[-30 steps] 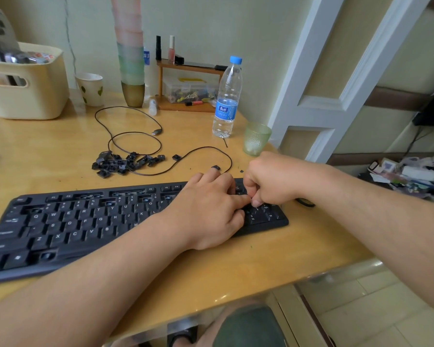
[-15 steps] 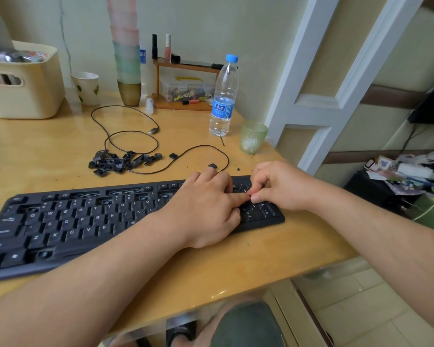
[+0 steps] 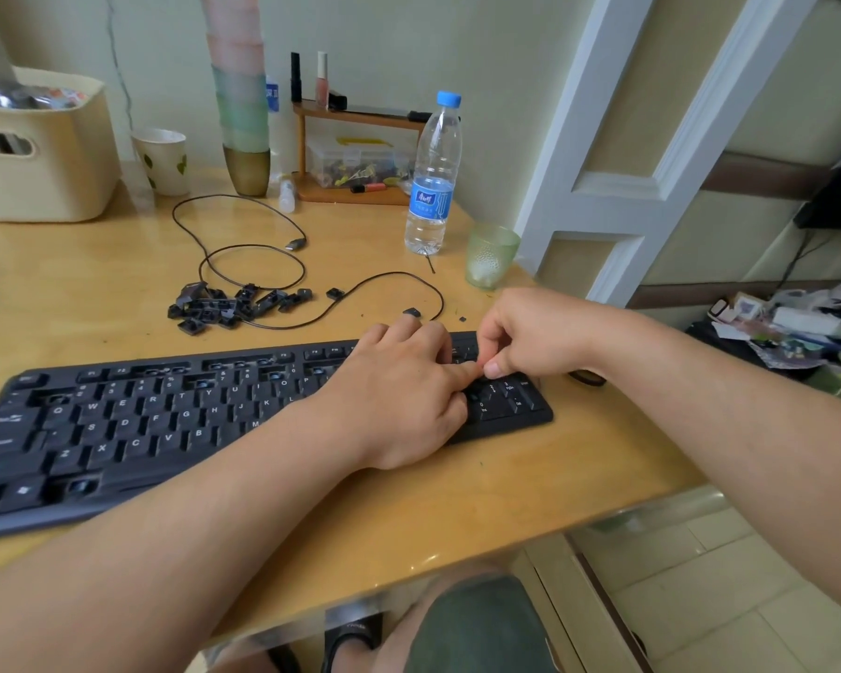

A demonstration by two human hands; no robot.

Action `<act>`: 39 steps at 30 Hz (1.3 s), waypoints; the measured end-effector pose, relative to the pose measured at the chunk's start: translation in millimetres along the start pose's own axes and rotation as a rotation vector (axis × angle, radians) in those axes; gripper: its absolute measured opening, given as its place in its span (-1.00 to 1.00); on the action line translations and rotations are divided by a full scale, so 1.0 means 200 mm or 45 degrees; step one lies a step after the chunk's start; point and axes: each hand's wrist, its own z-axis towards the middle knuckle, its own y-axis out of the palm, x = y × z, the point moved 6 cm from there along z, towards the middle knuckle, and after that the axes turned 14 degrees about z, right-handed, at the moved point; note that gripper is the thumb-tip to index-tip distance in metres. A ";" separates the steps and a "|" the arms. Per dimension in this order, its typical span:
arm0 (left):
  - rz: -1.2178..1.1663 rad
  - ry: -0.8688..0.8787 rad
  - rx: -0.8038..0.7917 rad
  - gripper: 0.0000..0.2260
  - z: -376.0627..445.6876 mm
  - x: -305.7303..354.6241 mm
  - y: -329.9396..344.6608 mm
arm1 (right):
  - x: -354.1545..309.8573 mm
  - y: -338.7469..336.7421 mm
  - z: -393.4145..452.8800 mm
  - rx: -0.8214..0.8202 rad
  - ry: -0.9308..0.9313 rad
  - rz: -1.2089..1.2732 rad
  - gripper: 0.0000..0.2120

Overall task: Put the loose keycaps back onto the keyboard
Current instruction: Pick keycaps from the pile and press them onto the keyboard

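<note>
- The wooden bench [image 3: 117, 293] fills most of the view and carries everything named here.
- The black keyboard [image 3: 132, 420] lies across the near part of the bench, tilted so its number-pad end sits farther back on the right. Several sockets along the upper rows and one in the bottom row show bare.
- A cream storage bin [image 3: 45, 153] stands at the far left corner.
- The left hand [image 3: 399, 395] rests on the keyboard's right part, fingers curled down over the keys beside the number pad. What its fingertips touch is hidden, so I cannot tell whether it holds anything.
- The right hand [image 3: 535, 332] hangs over the number pad's upper edge, thumb and forefinger pressed together just beside the left hand's forefinger. Whether a keycap sits between them is too small to tell.
- A clear water bottle [image 3: 433, 177] with a blue cap stands behind the keyboard, a green glass [image 3: 490, 255] near it on the right.
- A thin black cable [image 3: 253, 250] loops across the middle of the bench.
- The loose keycaps [image 3: 224, 306] lie in a pile behind the keyboard's left-centre, touching the cable loop.
- A single keycap [image 3: 411, 312] sits apart, just behind the left hand's fingertips.
</note>
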 end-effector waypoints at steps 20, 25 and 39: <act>-0.028 0.021 -0.088 -0.55 0.02 0.01 -0.01 | 0.03 0.06 -0.03 0.141 -0.149 -0.108 -0.73; -0.073 -0.031 -0.008 -0.46 0.01 -0.07 -0.08 | 0.06 -0.02 -0.07 0.242 -0.103 0.107 -0.81; -0.156 -0.055 -0.079 -0.46 -0.04 -0.14 -0.06 | 0.06 0.00 -0.04 0.147 0.056 0.317 -0.81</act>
